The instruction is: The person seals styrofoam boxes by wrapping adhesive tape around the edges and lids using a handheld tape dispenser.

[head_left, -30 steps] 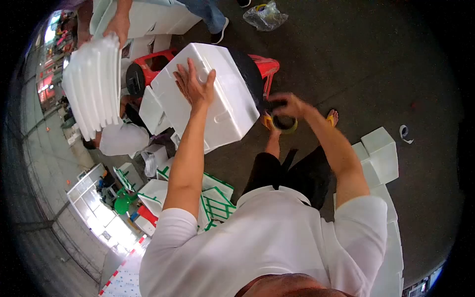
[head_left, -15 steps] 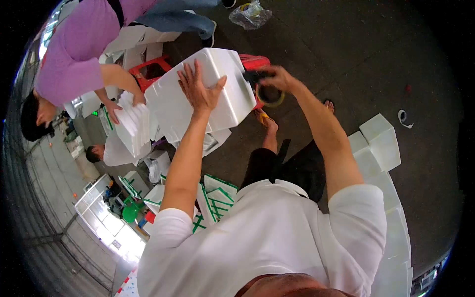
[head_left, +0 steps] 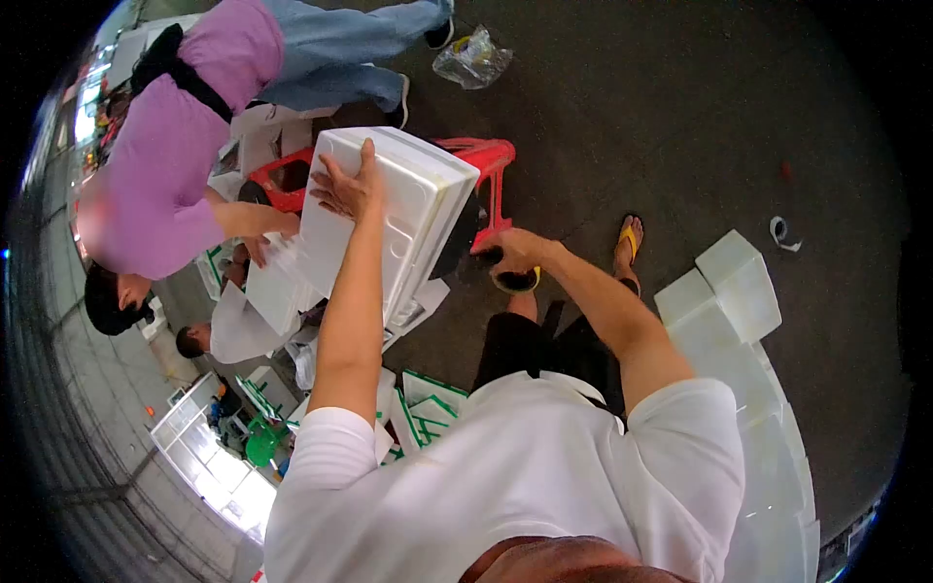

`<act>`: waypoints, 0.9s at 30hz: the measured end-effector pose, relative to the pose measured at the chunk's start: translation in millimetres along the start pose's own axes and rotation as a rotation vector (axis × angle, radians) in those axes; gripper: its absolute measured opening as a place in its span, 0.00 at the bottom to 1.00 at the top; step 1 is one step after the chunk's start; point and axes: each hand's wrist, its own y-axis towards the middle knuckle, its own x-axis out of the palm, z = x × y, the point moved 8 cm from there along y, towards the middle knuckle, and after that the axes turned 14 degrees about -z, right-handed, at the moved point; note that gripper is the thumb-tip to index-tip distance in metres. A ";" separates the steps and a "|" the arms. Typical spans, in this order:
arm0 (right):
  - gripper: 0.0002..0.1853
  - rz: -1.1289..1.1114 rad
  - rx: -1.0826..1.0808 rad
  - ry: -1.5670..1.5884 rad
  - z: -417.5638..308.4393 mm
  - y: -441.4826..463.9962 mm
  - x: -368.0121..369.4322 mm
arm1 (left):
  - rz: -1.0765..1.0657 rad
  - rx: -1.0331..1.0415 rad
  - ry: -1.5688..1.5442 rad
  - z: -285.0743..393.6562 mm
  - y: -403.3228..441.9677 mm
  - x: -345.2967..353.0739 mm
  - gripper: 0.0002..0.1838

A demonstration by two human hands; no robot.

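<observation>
A white foam box [head_left: 362, 219] stands tilted over a red plastic stool [head_left: 494, 175], with a rim seam along its side. My left hand [head_left: 350, 185] lies on the box's broad face, its fingers spread. Low beside the stool's leg, my right hand [head_left: 513, 251] is closed around a tape dispenser [head_left: 517, 280]. Its dark body is partly hidden by my fingers, and the roll shows a yellowish edge. Whether the tape touches the box cannot be made out.
A co-worker in a purple shirt [head_left: 175, 165] handles white foam pieces [head_left: 277, 291] at the left. White foam boxes [head_left: 724, 350] line the right. A plastic bag [head_left: 473, 60] and a tape roll [head_left: 783, 233] lie on the floor. Green-edged boxes [head_left: 432, 398] stand nearby.
The foam box has turned and tilted, showing its broad face and seam. My left hand has shifted left on it. My right hand has come down towards me with the tape dispenser.
</observation>
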 end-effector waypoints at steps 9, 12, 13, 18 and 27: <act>0.43 1.325 0.163 0.924 41.1 32.4 -51.3 | 0.098 -0.165 -0.129 -28.7 26.8 -2.5 0.57; 0.43 1.234 -0.035 1.038 22.8 42.7 -16.3 | 0.141 -0.201 -0.218 -31.1 33.1 -3.2 0.55; 0.43 1.236 -0.039 1.014 18.6 40.7 -18.7 | 0.157 -0.196 -0.255 -37.1 33.5 -5.7 0.54; 0.25 1.137 -0.399 1.742 -11.6 22.1 -38.5 | 0.187 -0.015 -0.609 -75.8 57.6 -40.1 0.49; 0.23 0.998 -0.454 1.583 -128.8 67.3 -62.4 | -0.548 0.019 -0.196 -152.1 88.8 -60.9 0.62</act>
